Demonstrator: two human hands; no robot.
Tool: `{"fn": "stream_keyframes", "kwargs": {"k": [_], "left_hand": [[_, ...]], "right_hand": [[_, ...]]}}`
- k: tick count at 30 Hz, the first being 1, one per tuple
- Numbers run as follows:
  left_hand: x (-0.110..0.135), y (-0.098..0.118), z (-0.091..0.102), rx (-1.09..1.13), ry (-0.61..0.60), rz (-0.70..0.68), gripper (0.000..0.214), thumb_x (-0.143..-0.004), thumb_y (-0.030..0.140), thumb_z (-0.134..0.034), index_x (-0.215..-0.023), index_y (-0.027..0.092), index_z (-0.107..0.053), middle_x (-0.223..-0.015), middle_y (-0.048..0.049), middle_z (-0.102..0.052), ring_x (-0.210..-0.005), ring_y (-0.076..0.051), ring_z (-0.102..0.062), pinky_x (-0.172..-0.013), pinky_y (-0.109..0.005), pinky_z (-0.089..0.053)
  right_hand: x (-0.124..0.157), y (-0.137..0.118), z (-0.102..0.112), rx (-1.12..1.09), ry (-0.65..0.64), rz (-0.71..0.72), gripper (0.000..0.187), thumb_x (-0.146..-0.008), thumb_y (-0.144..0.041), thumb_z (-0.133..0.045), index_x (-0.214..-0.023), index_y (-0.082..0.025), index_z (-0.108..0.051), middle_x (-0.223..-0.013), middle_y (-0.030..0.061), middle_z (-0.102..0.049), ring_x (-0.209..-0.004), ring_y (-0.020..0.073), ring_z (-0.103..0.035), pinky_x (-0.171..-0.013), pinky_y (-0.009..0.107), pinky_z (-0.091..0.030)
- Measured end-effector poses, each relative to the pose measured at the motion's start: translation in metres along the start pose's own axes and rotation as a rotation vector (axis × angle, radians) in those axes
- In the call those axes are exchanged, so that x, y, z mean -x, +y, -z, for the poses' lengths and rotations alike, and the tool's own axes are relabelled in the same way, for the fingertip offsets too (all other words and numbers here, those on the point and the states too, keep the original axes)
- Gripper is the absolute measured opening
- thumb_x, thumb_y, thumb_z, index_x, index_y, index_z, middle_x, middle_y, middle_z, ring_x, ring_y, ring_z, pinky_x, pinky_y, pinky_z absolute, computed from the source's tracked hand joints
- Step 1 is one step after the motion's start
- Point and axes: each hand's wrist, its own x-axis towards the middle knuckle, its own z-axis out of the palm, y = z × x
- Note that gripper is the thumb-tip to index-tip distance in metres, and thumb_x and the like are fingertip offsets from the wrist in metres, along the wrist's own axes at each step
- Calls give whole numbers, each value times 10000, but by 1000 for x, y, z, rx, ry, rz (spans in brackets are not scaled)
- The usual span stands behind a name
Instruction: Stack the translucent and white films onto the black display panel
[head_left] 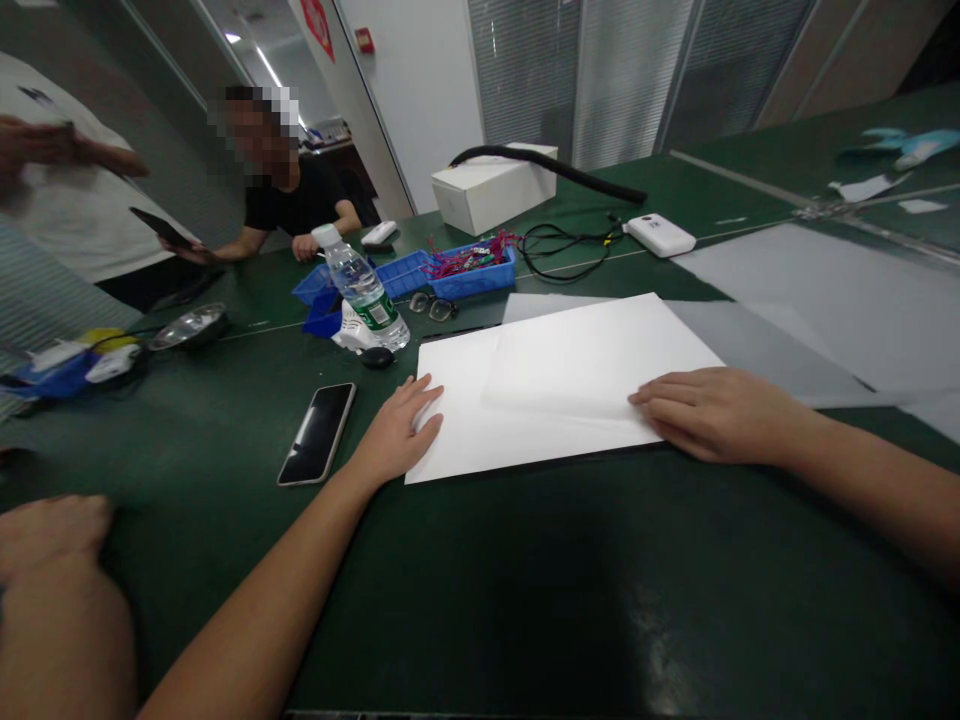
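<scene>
A white sheet of paper [457,440] lies before me on the green table, with a faint crease or layer edge across its middle. My left hand [397,430] rests at the sheet's left edge, its fingers spread and the fingertips on the paper. At the right side, my right hand [697,412] lies palm down over the sheet, fingers stretched out and close together; its thumb is hidden. A dark edge shows beneath the sheet along its near side. Left of my left hand lies a phone [318,434] with a dark screen.
Behind the paper stand a water bottle [364,290], eyeglasses [433,306], a blue bin [472,283] of red wires, a black cable [566,255] and a white box [495,190]. Translucent sheets [840,300] cover the right. Another person's arm [60,600] rests near left; two people are beyond.
</scene>
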Motion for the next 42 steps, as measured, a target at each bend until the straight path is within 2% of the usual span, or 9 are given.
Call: {"fn": "stream_keyframes", "kwargs": {"k": [4,11,18,24,26,28,31,37,42], "left_hand": [[1,2,1,6,2,-3,619,-1061,546,-514,-1547,186,-638,-1737,-150,-475,-1647,-380,-380,-1344,-638,-299],[0,3,1,-2,4,-2,607,-1056,519,-527,-1538,169,-645,-1732,-165,-477,-1644,-392,-382,-1336,-653,-306],[0,1,1,0,4,2,597,-1057,514,-538,-1546,188,-640,-1732,-160,-479,-1639,-398,-389,-1335,-653,-307],[0,1,1,1,-9,10,624,-1056,519,-532,-1552,156,-639,-1737,-178,-465,-1650,-402,-366,-1339,-648,-303],[0,0,0,-3,-9,5,630,-1056,518,-524,-1552,146,-639,-1738,-184,-460,-1653,-401,-359,-1340,-648,-298],[0,-1,-1,-3,-4,-3,626,-1057,513,-526,-1549,144,-640,-1735,-189,-464,-1651,-401,-364,-1342,-644,-296],[0,-1,-1,-2,5,-16,617,-1057,507,-534,-1544,145,-643,-1728,-191,-474,-1643,-402,-379,-1346,-636,-295],[0,0,0,-15,4,-17,621,-1057,517,-521,-1546,152,-639,-1731,-180,-473,-1644,-394,-380,-1345,-633,-296],[0,1,1,-14,-4,-7,606,-1058,511,-522,-1548,172,-635,-1738,-162,-469,-1650,-387,-371,-1345,-635,-297]], "right_hand": [[-4,-3,1,62,51,146,245,-1040,-169,-556,-1191,-143,-748,-1185,126,-823,-1041,246,-783,-876,395,-643],[-7,-5,0,35,67,135,290,-1050,-164,-548,-1248,-167,-760,-1229,98,-825,-1087,244,-798,-911,408,-668],[-3,0,0,-89,3,-35,335,-1077,-327,-565,-1325,-242,-773,-1278,61,-816,-1165,256,-776,-1004,432,-638],[10,19,-1,-29,-119,-497,494,-1087,-513,-479,-1360,-226,-774,-1313,129,-792,-1150,340,-758,-941,512,-616],[15,27,-2,10,-131,-580,559,-1093,-548,-440,-1355,-183,-771,-1297,170,-789,-1118,365,-756,-892,528,-611],[18,33,-4,26,-131,-613,582,-1092,-556,-426,-1326,-157,-779,-1280,185,-790,-1118,367,-751,-896,526,-604],[20,36,-7,26,-131,-624,551,-1083,-543,-441,-1297,-173,-789,-1311,153,-788,-1176,354,-736,-952,521,-596],[17,33,-10,9,-117,-557,521,-1071,-522,-452,-1231,-189,-819,-1337,133,-784,-1222,363,-734,-1007,562,-601],[14,30,-8,14,-111,-524,529,-1083,-519,-439,-1217,-182,-825,-1317,138,-790,-1194,365,-744,-987,570,-618]]}}
